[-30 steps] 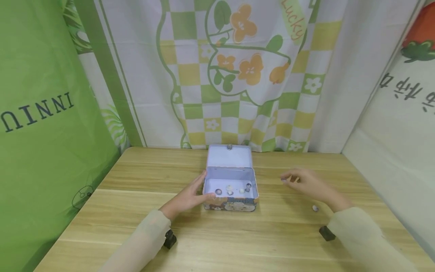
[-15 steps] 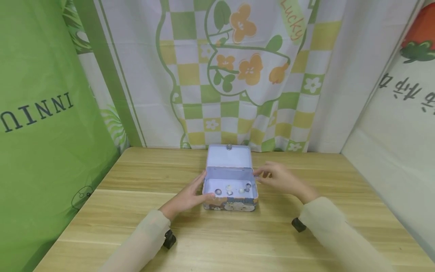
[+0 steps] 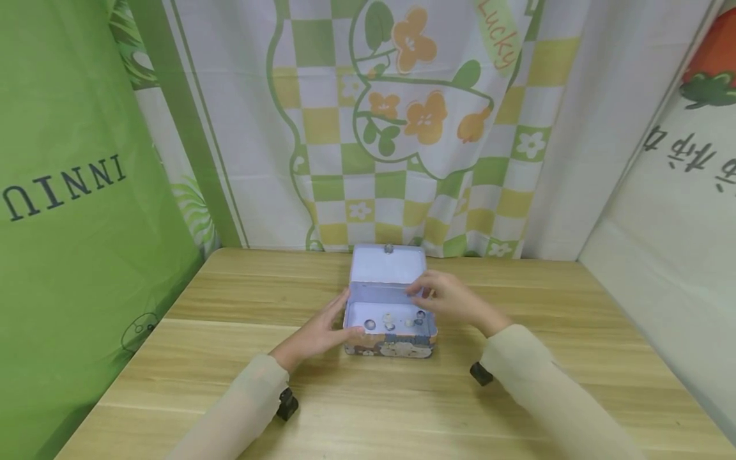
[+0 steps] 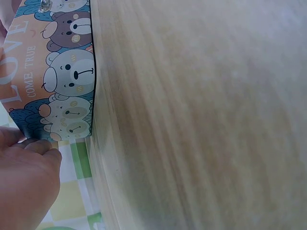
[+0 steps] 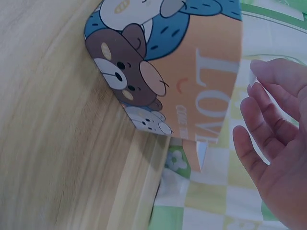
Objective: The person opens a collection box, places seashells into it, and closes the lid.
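A small tin box (image 3: 363, 349) with cartoon bears printed on its sides stands on the table, its hinged lid (image 3: 388, 265) raised at the back. Several small round pieces (image 3: 370, 324) lie on its pale floor. My left hand (image 3: 315, 335) grips the box at its left side, thumb over the front rim and fingers along the side wall. Over the right part of the box hovers my right hand (image 3: 454, 299). In the right wrist view its thumb and forefinger pinch a small pale piece (image 5: 252, 79), mostly covered by the fingertips.
The wood-grain table (image 3: 368, 409) extends around the box. A patterned curtain (image 3: 328, 211) hangs behind its far edge, with a green cloth (image 3: 69, 287) at the left and a white one at the right. A thin black cable (image 3: 138, 329) shows by the left edge.
My right hand has moved left from over the table to above the open box, still pinching the small piece. Its sleeve now covers where another small piece lay. My left hand stays put.
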The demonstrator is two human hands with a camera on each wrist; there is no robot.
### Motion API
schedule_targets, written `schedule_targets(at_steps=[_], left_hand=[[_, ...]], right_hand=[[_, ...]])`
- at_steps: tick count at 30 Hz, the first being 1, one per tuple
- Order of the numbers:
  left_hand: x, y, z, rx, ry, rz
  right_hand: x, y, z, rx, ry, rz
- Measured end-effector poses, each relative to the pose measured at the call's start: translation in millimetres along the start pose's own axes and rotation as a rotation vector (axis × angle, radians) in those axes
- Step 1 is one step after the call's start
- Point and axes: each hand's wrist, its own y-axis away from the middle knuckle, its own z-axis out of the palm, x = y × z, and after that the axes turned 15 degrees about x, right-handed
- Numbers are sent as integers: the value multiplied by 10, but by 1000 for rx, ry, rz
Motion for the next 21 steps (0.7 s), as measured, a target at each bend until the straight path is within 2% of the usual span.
schedule_targets(at_steps=[8, 15, 21], left_hand=[[5, -4, 4, -2, -1, 1], [10, 6, 6, 3, 8, -8], [7, 8, 8, 12, 4, 2]], right_hand=[[16, -21, 120, -38, 2, 48], [44, -14, 199, -67, -20, 31], [67, 14, 263, -81, -12, 53]])
